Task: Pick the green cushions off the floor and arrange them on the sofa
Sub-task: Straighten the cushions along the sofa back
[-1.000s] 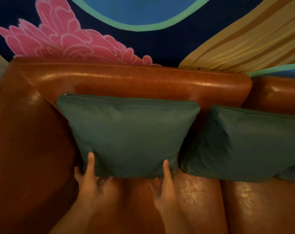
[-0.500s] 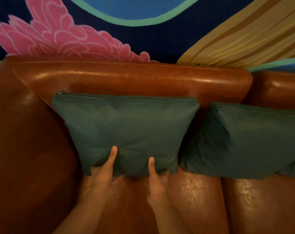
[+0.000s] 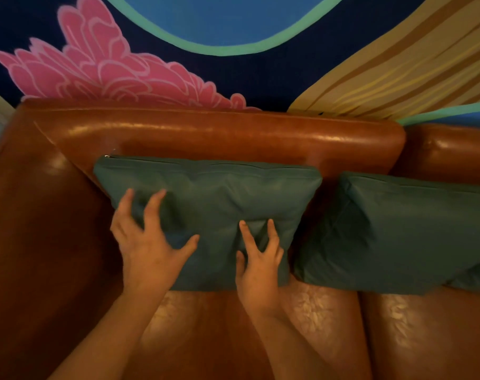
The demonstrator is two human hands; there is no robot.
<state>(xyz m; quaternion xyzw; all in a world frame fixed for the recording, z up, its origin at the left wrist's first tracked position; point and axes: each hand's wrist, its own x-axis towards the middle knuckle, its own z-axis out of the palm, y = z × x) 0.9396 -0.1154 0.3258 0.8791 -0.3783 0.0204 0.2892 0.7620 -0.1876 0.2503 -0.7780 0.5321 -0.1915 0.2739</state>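
On the glossy brown leather sofa (image 3: 219, 133) a soft square green cushion (image 3: 219, 193), zip along its top, leans against its back beside a second cushion (image 3: 398, 229), the left hand (image 3: 148, 242) spread flat on its face and the right hand (image 3: 258, 267) denting its lower part with straight fingers

Glossy, creased brown leather across the sofa (image 3: 219, 133). Matt, smooth green cloth on the left cushion (image 3: 219, 204) and right cushion (image 3: 411, 231). Metal zip pull (image 3: 106, 156) glinting.
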